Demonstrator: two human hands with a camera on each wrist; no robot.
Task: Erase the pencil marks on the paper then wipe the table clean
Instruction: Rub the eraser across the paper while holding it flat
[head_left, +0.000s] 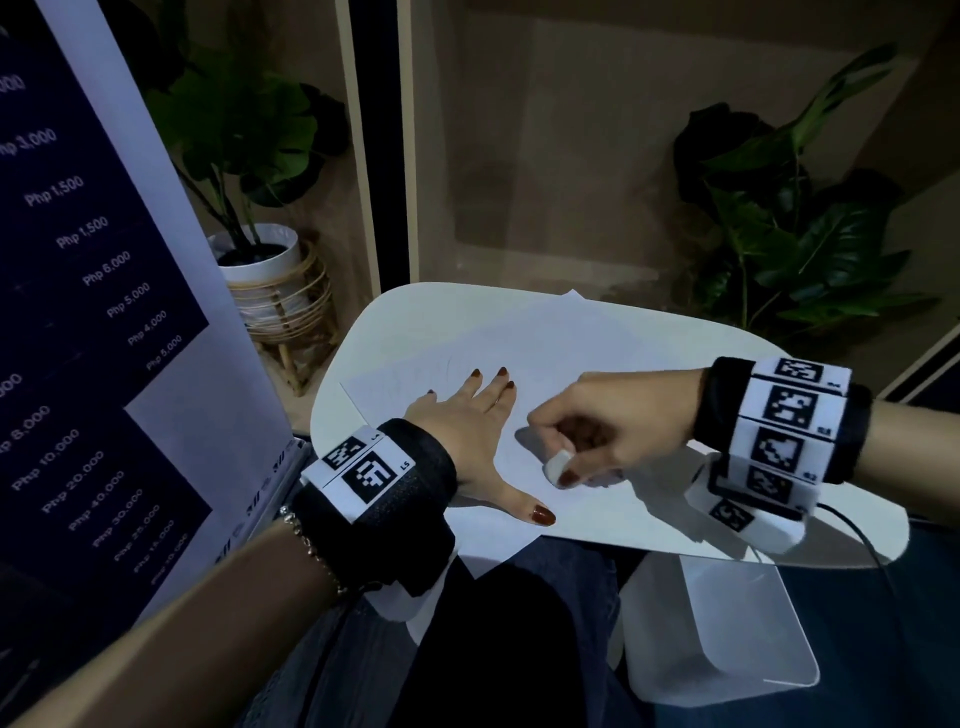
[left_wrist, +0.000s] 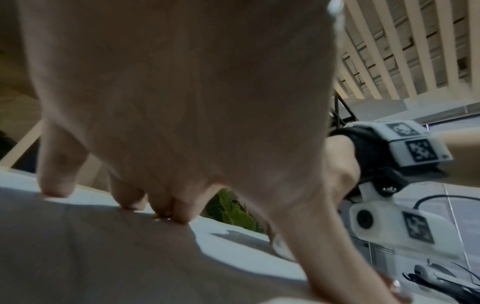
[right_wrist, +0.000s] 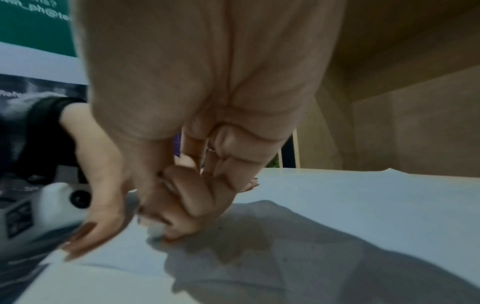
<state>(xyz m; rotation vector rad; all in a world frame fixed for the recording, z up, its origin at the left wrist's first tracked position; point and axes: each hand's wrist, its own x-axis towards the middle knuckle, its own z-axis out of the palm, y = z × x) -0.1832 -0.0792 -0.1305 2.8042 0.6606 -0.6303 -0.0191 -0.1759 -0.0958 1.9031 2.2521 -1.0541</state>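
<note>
A white sheet of paper (head_left: 545, 358) lies on a small white table (head_left: 727, 358), with faint pencil marks (head_left: 415, 374) at its left part. My left hand (head_left: 467, 421) lies flat on the paper, fingers spread and straight, thumb out toward the near edge. My right hand (head_left: 582, 441) is curled to the right of it and pinches a small white eraser (head_left: 557, 464) between thumb and fingers, its end down on the paper. In the right wrist view the eraser (right_wrist: 155, 230) touches the sheet (right_wrist: 337, 205) beside the left thumb (right_wrist: 85, 232). In the left wrist view the fingertips (left_wrist: 166, 209) press the paper (left_wrist: 103, 246).
A tall printed price banner (head_left: 104, 312) stands close on the left. Potted plants sit behind the table, one in a white pot (head_left: 265, 260) at left, another (head_left: 795, 234) at right. A white table base (head_left: 717, 623) and my dark-trousered lap are below.
</note>
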